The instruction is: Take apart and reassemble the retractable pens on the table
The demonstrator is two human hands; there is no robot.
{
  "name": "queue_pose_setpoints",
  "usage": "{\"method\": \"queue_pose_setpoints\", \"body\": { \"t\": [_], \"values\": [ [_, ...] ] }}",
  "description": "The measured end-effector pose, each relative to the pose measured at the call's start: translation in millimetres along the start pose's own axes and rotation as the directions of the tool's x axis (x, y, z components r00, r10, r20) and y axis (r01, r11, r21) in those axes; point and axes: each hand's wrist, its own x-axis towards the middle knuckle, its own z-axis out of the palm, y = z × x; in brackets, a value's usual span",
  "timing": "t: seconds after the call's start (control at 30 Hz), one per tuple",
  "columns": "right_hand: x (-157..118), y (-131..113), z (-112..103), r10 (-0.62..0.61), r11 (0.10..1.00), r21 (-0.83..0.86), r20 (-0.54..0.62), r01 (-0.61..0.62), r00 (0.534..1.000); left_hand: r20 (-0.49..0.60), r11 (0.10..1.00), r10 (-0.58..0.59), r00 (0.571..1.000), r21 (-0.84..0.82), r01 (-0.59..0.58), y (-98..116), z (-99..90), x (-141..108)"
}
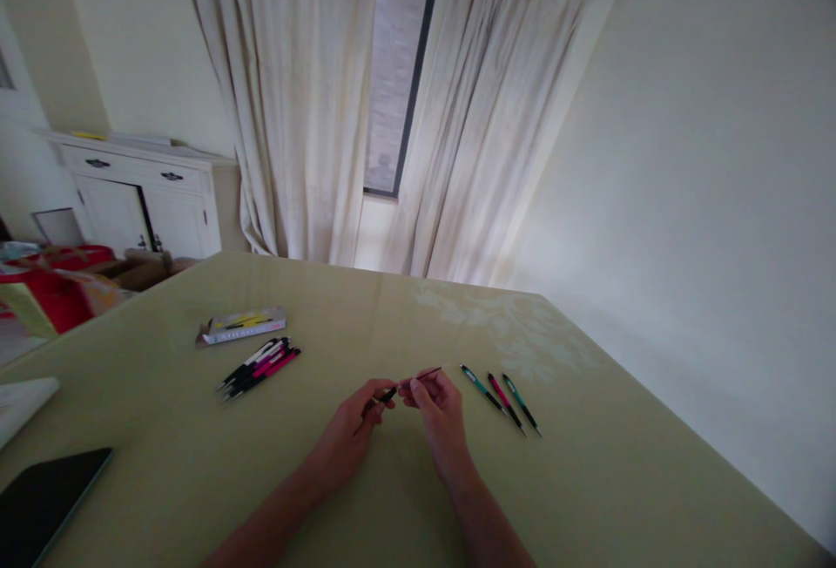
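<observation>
Near the middle of the green table, my left hand [353, 430] is closed on a short black pen part [388, 395]. Close beside it on the right, my right hand [439, 411] pinches a thin dark pen refill [428, 374] that points up to the right. The fingertips of both hands nearly meet. Right of my right hand lie three pens: a teal pen [482, 388], a pink and black pen [506, 404] and another teal pen [521, 404]. A pile of several black, white and pink pens [259, 368] lies to the left.
Behind the pen pile lies an open pen box [245, 324]. A black tablet-like object [49, 503] and a white object [24, 402] are at the table's left edge. Beyond the table [340, 315] are curtains, a white cabinet [144, 198] and red bags [58, 294].
</observation>
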Motion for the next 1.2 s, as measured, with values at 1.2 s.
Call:
{"method": "queue_pose_setpoints", "body": {
  "t": [1.2],
  "values": [
    [17.8, 15.5, -65.1, -0.33, 0.58, -0.806, -0.1, 0.118, 0.939, -0.094, 0.992, -0.095, 0.991, -0.092, 0.086, 6.1, -1.2, 1.4]
  ]
}}
